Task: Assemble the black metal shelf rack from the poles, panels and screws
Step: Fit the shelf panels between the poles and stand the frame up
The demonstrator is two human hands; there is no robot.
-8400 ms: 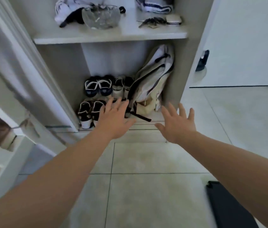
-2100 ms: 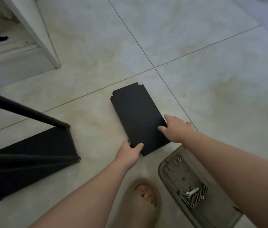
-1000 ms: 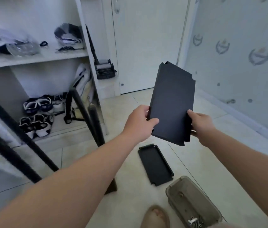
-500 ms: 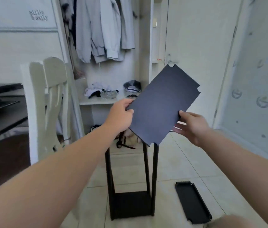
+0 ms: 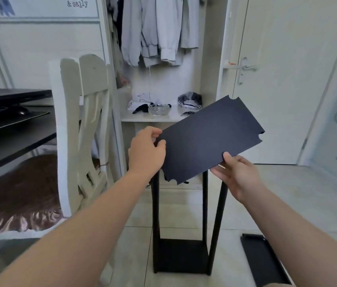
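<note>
Black panel (image 5: 209, 139): flat sheet with notched corners, up in the air before the open wardrobe, tilted so that the right end sits higher; lower left corner in front of the pole tops.
Left hand (image 5: 147, 152): grip pinching the panel's left short edge, thumb on the near face, fingers curled round behind it.
Right hand (image 5: 238, 172): grip pinching the lower long edge, thumb on the near face, other fingers underneath.
Poles (image 5: 155, 214): black, standing upright on the floor below the held panel; tops hidden behind it; rightmost one leaning slightly.
Base panel (image 5: 181, 255): black, set low between the poles, close to the floor.
Spare panel (image 5: 265, 259): black, lying flat on the floor (image 5: 287, 193) with its rim upward, just right of the poles, partly covered by the right forearm.
Chair (image 5: 80, 125): pale wood, left of the poles, back toward the camera; brown shiny fabric (image 5: 18, 193) beside it, under the table.
Table (image 5: 8, 139): dark, at the far left, carrying a mouse (image 5: 19, 110).
Wardrobe shelf (image 5: 153, 118): white, behind the panel, bearing a glass bowl (image 5: 159, 108) and bundled clothes (image 5: 189, 99); grey garments (image 5: 159, 27) hanging above.
Door (image 5: 287, 79): white, closed, at the right, with a metal handle (image 5: 246, 68).
</note>
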